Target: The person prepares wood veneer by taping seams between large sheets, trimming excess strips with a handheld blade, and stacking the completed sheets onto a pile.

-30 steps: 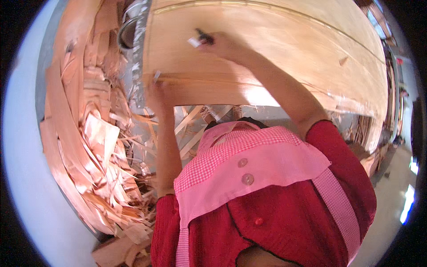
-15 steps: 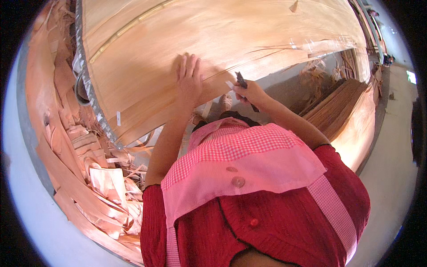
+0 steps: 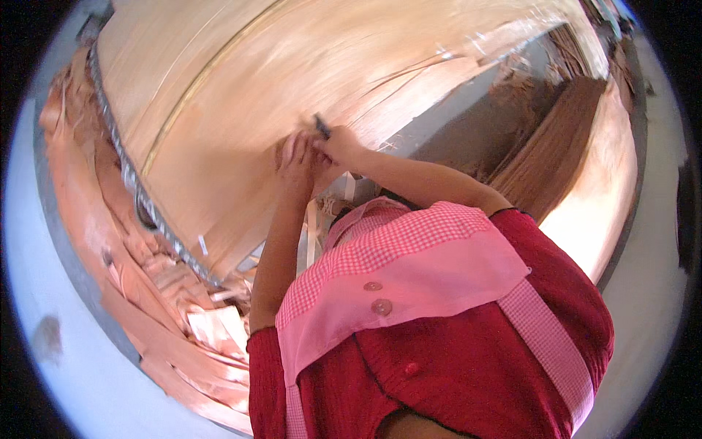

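A wide, pale wood veneer sheet (image 3: 241,95) spreads in front of me, its near edge by my body. My left hand (image 3: 296,161) lies on this sheet near that edge, fingers stretched out and holding nothing. Right beside it, my right hand (image 3: 340,146) is closed around a slim, dark utility knife (image 3: 322,126). The knife's upper end points away from me over the veneer. Its lower part is hidden in my grip, and motion blurs the tip. Whether the two hands touch cannot be made out.
Torn veneer scraps (image 3: 157,285) are heaped at the left. A stack of brown veneer (image 3: 556,139) stands at the right, beyond a grey gap with loose shreds. A small white strip (image 3: 202,244) sits near the sheet's left corner. A dark speckled edge (image 3: 121,157) borders the sheet.
My right hand has moved left with the knife, from the sheet's near edge to beside my left hand. My left hand stays on the sheet. The whole view has turned somewhat.
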